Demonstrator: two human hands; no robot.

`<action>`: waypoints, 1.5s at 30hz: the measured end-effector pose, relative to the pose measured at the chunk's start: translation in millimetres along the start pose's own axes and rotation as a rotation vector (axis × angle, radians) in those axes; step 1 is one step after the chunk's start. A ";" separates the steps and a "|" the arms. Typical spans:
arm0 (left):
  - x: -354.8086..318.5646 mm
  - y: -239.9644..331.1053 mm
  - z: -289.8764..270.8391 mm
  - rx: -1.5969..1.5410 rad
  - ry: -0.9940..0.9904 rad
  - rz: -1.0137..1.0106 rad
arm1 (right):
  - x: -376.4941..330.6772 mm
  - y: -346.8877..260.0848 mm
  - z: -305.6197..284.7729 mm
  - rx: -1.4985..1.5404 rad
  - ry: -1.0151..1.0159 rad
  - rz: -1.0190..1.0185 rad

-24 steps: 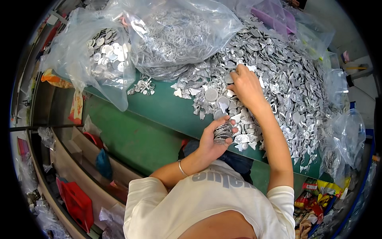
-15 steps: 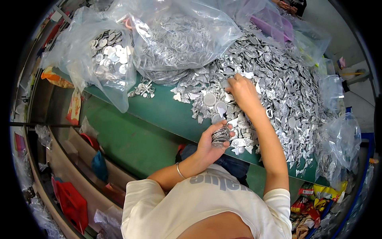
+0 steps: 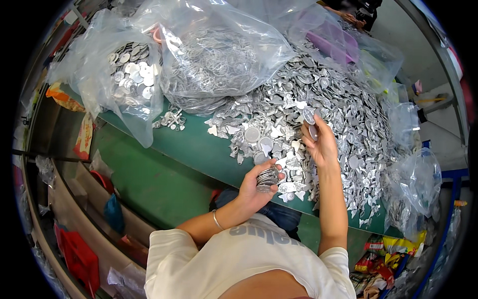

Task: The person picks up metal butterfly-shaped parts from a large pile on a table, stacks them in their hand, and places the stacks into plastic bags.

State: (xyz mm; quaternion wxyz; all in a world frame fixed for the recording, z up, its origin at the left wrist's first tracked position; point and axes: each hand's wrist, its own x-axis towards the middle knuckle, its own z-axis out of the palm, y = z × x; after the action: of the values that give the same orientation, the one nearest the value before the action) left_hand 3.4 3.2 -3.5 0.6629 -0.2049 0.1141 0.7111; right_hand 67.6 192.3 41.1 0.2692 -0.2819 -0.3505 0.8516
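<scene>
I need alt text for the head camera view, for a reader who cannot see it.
A person's left hand holds a stack of silver discs while the right hand lifts one disc from a large heap of metal pieces on a green table. Clear plastic bags of similar parts lie behind.

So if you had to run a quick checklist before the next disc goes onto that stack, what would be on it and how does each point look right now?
1. Left hand grips the stack of discs firmly: ok, fingers wrap around it.
2. Right hand has a disc picked: ok, one is pinched at the fingertips, lifted above the pile of metal pieces.
3. Picked disc is a plain round, not an odd-shaped scrap: cannot tell, too small.
4. Stack is straight: cannot tell, partly hidden by the fingers.
5. Room on the green table near its edge: ok, a bare strip shows.
6. Clear plastic bags are out of the hands' path: ok, they lie farther back.
</scene>
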 end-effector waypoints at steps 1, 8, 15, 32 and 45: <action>0.0 -0.9 0.8 0.000 0.002 0.001 | -4.1 -1.4 2.6 0.002 0.032 -0.005; 0.5 -1.8 2.8 -0.018 -0.004 -0.009 | -16.4 -0.3 -9.8 -0.133 -0.125 -0.078; 5.0 3.4 10.8 0.018 0.032 -0.041 | -53.2 24.6 7.4 -0.709 -0.350 -0.233; 23.9 2.0 6.0 0.162 0.053 0.091 | -56.4 26.0 38.8 -1.388 -0.307 -0.689; 20.2 9.5 19.7 0.005 -0.140 -0.039 | 59.3 -26.1 8.0 -2.245 -0.180 -1.006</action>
State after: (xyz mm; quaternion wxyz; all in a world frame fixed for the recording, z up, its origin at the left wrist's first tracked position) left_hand -9.5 28.9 4.1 0.6836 -0.1553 0.0653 0.7102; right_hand 27.8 243.6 48.1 0.1507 -0.1312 -0.9744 -0.1032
